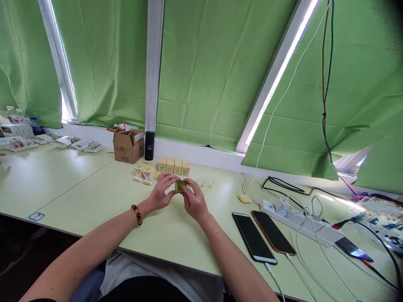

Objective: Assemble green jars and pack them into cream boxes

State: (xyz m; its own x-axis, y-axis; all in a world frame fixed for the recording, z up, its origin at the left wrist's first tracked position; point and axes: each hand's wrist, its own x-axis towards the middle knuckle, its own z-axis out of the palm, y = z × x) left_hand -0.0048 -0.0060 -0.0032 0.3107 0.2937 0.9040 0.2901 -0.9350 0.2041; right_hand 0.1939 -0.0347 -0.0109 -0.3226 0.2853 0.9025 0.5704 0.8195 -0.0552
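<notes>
Head view: both hands met over a small green-yellow piece [180, 185] above the pale green table [94, 197].
I saw my left hand [162, 191] and right hand [195, 201] pinching it between narrowed fingertips, just in front of the row of small cartons [174, 166]. I judged it light, smooth and possibly slippery, so best held by its edges; what it is made of I could not tell.

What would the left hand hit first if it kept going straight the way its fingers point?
The left hand points away and slightly right, fingers already on the small green item. Past that, probably the row of small boxes near the wall, though depth is unclear.
</notes>
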